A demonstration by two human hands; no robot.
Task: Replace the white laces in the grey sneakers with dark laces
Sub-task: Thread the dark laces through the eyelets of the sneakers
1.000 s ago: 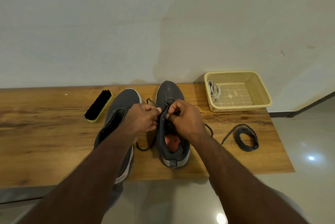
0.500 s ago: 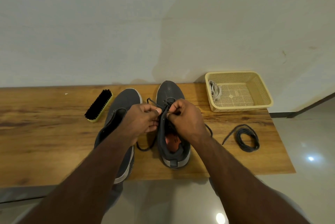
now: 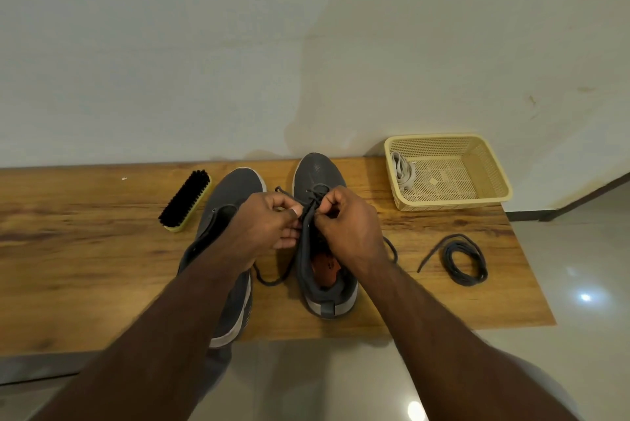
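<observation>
While threading, both hands pinch dark lace over shoe: fingers curled tight, keeping it taut. Spare lace waiting right of fingers.

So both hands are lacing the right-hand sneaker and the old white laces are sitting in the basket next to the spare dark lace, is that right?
Not quite. The spare dark lace lies coiled on the wooden table, outside the basket. The head view shows both hands on the right-hand sneaker and the white laces in the basket.

A wooden table stands against a stained pale wall, over glossy floor tiles reflecting light.
</observation>
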